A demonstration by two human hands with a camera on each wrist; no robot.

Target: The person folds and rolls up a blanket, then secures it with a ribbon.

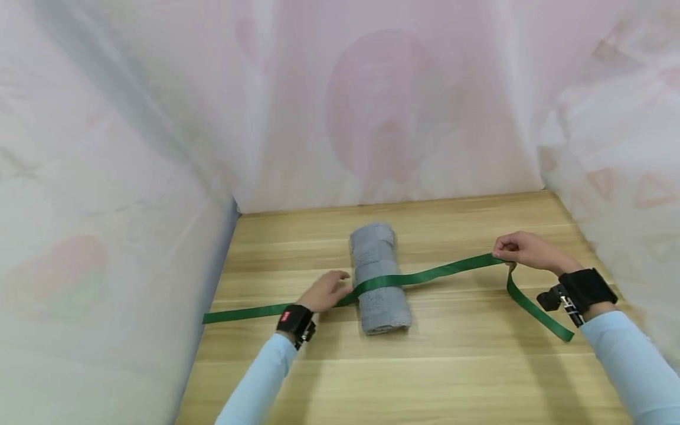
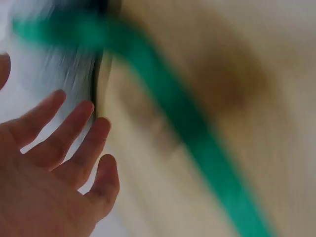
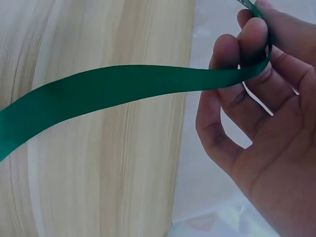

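Fingers of right hand pinch green ribbon lifted over rolled towel; left hand open beside it. Ribbon looks light, limp, slippery; best gripped near ends.

We see a wooden table with a pale, straight grain that runs left to right in the head view. Thin white cloth hangs on three sides of it. The back curtain meets the table's far edge and bears a faint round pink shape, with smaller pink marks beside it. The left curtain comes down past the table's left edge and shows a washed-out red and green patch low down. The right curtain carries dim pink triangles. The light is soft and even, and we see only faint shadows on the wood. The right wrist view shows the table's edge against the white cloth.
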